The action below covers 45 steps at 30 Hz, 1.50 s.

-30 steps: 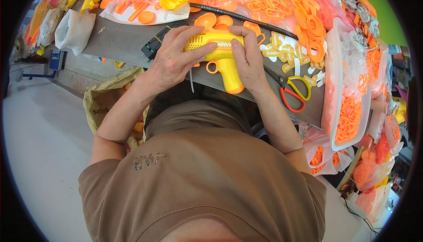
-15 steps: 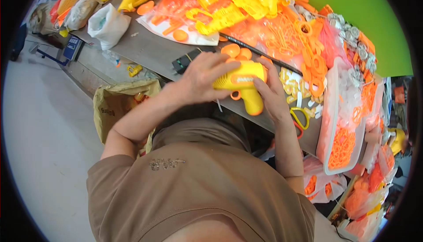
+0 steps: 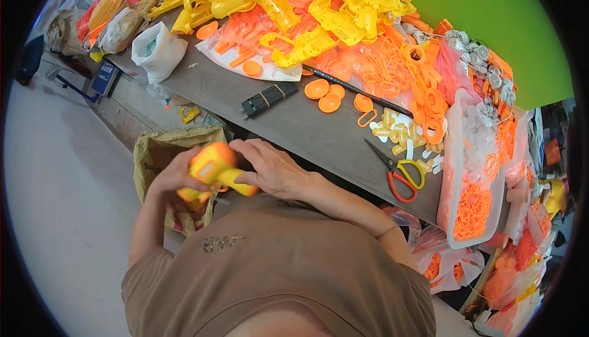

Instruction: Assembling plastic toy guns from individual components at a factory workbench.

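Observation:
A yellow toy hair dryer (image 3: 211, 166) with orange parts, blurred by motion, is over the mouth of a tan sack (image 3: 146, 153). My left hand (image 3: 175, 174) is closed around its body from the left. Beside the dryer's handle, my right hand (image 3: 273, 168) has its fingers stretched out; whether it touches the handle I cannot tell. More yellow and orange pieces show inside the sack, partly hidden by the dryer and my left hand.
On the grey table (image 3: 227, 88) lie scissors (image 3: 402, 180), a black banded bundle (image 3: 269, 99), orange discs (image 3: 325, 95) and small labels (image 3: 396, 131). Yellow shells (image 3: 300, 45) are heaped behind. A clear bin (image 3: 451, 171) with orange parts stands right; a white bag (image 3: 159, 52) sits left.
The toy hair dryer has moved left and nearer me, from over the table edge to the sack. My right hand has let go of its front end. The scissors and orange discs now show fully.

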Each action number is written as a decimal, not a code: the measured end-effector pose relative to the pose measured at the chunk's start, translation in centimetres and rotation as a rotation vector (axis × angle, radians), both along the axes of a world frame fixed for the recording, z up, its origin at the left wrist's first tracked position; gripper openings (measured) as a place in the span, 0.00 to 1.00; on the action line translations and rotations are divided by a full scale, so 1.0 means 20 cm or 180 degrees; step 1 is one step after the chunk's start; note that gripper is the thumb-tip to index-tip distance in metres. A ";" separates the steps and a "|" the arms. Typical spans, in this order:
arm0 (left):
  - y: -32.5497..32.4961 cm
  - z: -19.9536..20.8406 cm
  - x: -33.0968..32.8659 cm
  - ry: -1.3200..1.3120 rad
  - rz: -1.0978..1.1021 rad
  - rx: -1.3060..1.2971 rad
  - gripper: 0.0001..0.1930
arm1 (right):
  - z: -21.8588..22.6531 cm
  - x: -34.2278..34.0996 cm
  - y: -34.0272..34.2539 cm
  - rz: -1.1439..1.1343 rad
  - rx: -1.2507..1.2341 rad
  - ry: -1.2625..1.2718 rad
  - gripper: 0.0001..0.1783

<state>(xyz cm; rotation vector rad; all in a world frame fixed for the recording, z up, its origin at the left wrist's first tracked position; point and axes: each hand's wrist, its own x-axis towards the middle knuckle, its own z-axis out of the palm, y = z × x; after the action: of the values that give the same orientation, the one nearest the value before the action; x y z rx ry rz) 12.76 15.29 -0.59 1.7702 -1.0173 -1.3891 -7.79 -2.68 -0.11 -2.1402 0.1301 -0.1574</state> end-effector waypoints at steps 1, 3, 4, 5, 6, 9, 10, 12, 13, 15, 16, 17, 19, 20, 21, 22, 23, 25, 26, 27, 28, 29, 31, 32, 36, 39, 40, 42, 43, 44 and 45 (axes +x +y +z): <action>0.09 -0.05 0.04 0.0607 0.0531 -0.0064 0.38 | 0.00 -0.02 -0.03 0.0023 -0.0202 -0.0497 0.27; 0.35 -0.25 0.22 0.0313 0.1005 0.0432 0.32 | 0.02 -0.08 -0.09 0.0008 -0.0426 -0.1000 0.26; 0.48 -0.38 0.28 0.0156 0.1185 0.0666 0.31 | 0.05 -0.11 -0.14 -0.0018 -0.0359 -0.0696 0.24; 0.63 -0.55 0.35 -0.0107 0.1220 0.0783 0.31 | 0.08 -0.14 -0.18 -0.0031 -0.0296 -0.0401 0.23; 0.67 -0.66 0.34 -0.0321 0.1740 0.1135 0.34 | 0.09 -0.17 -0.21 -0.0138 -0.0414 -0.0430 0.22; 1.00 -1.10 0.41 -0.2080 0.2379 0.1493 0.34 | 0.20 -0.21 -0.26 -0.0030 -0.0401 -0.0495 0.23; 0.85 -1.09 0.40 -0.2036 0.2279 0.1420 0.34 | 0.18 -0.23 -0.29 -0.0132 -0.0464 -0.0442 0.23; 0.42 -0.84 0.27 -0.1818 0.2593 0.0716 0.27 | 0.17 -0.30 -0.38 -0.0562 -0.0622 -0.0488 0.21; 0.36 -0.81 0.24 -0.1826 0.2612 0.0700 0.27 | 0.19 -0.30 -0.44 -0.0550 -0.0634 -0.0507 0.21; 0.21 -0.77 0.19 -0.1592 0.2601 -0.0732 0.21 | 0.22 -0.30 -0.60 -0.1056 -0.0550 -0.0322 0.19; 0.12 -0.73 0.14 -0.1696 0.2442 -0.1204 0.17 | 0.22 -0.28 -0.70 -0.1431 -0.0385 -0.0224 0.18; -0.03 -0.61 0.05 -0.1771 0.2232 -0.1683 0.14 | 0.23 -0.28 -0.82 -0.1851 -0.0222 -0.0115 0.17; -0.26 -0.30 -0.13 -0.2296 0.1390 -0.2484 0.13 | 0.18 -0.24 -1.14 -0.2646 -0.0671 -0.0265 0.17; -0.35 -0.22 -0.19 -0.2320 0.1210 -0.2769 0.12 | 0.16 -0.20 -1.30 -0.2884 -0.0802 -0.0372 0.17; -0.44 -0.16 -0.25 -0.2347 0.1030 -0.3044 0.11 | 0.15 -0.16 -1.43 -0.3114 -0.0926 -0.0480 0.18; -0.51 -0.08 -0.31 -0.2296 0.0861 -0.3139 0.12 | 0.18 -0.11 -1.48 -0.3088 -0.0930 -0.0212 0.20; -0.58 -0.01 -0.36 -0.2244 0.0683 -0.3243 0.13 | 0.22 -0.04 -1.51 -0.3068 -0.0935 0.0049 0.22; -0.69 0.04 -0.44 -0.2075 0.0521 -0.3433 0.14 | 0.20 0.07 -1.59 -0.2948 -0.0762 0.0465 0.20; -0.74 0.06 -0.48 -0.1976 0.0339 -0.3415 0.14 | 0.15 0.10 -1.64 -0.3058 -0.1191 0.0388 0.18; -0.77 0.08 -0.51 -0.1888 0.0164 -0.3385 0.14 | 0.10 0.12 -1.67 -0.3144 -0.1617 0.0321 0.15; -0.79 0.09 -0.52 -0.1904 0.0106 -0.3371 0.14 | 0.11 0.15 -1.64 -0.3189 -0.1625 0.0337 0.15; -0.79 0.08 -0.52 -0.1874 0.0075 -0.3389 0.14 | 0.13 0.17 -1.59 -0.3338 -0.1802 0.0264 0.13; -0.81 0.06 -0.52 -0.1870 0.0127 -0.3289 0.14 | 0.18 0.16 -1.52 -0.3549 -0.1998 0.0220 0.11; -0.82 0.06 -0.53 -0.1894 0.0188 -0.3299 0.14 | 0.20 0.15 -1.49 -0.3644 -0.2528 -0.0105 0.10; -0.92 0.05 -0.54 -0.1584 0.0249 -0.3176 0.15 | 0.26 0.00 -1.48 -0.3985 -0.3192 -0.0504 0.07; -1.00 0.06 -0.59 -0.1000 0.0549 -0.2812 0.18 | 0.23 -0.10 -1.50 -0.4319 -0.3225 -0.0839 0.06; -1.03 0.05 -0.58 -0.0598 0.0436 -0.2724 0.20 | 0.22 -0.13 -1.50 -0.4409 -0.3255 -0.1077 0.05; -1.09 0.05 -0.59 -0.0109 0.0594 -0.2797 0.23 | 0.25 -0.14 -1.37 -0.4439 -0.2802 -0.1223 0.05; -1.12 0.07 -0.60 0.0339 0.0815 -0.2853 0.26 | 0.28 -0.16 -1.28 -0.4395 -0.2329 -0.1421 0.05; -1.15 0.10 -0.63 0.0393 0.0748 -0.2851 0.26 | 0.28 -0.19 -1.20 -0.4179 -0.1913 -0.1519 0.06; -1.16 0.15 -0.66 0.0589 0.0950 -0.3104 0.28 | 0.27 -0.22 -1.10 -0.3937 -0.1489 -0.1621 0.07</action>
<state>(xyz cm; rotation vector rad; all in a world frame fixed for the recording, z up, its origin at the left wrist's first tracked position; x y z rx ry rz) -0.43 -7.87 2.42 0.9813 -1.0192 -0.6494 -12.20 -24.61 5.29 -2.0749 1.1859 -1.5389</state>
